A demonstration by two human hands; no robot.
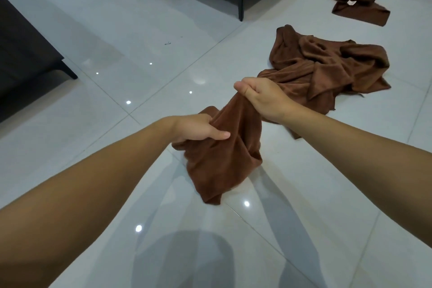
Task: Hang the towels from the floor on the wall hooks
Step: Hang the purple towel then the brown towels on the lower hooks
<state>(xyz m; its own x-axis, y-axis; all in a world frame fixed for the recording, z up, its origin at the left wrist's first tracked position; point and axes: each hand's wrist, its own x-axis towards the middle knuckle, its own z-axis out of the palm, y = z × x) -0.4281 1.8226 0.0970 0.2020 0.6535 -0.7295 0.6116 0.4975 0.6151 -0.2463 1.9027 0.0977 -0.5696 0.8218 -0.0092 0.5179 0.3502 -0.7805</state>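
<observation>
Pick-up step: left hand [198, 130] and right hand [259, 98] both grip brown towel [224, 159], bunched, lower end on floor [117, 77]. Two more towels [327, 65] [353, 0] lie beyond. Hooks not visible. Next: lift clear, find wall hooks.

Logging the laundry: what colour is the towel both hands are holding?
Plain dark brown, no pattern; the towel shows best in the head view.
</observation>
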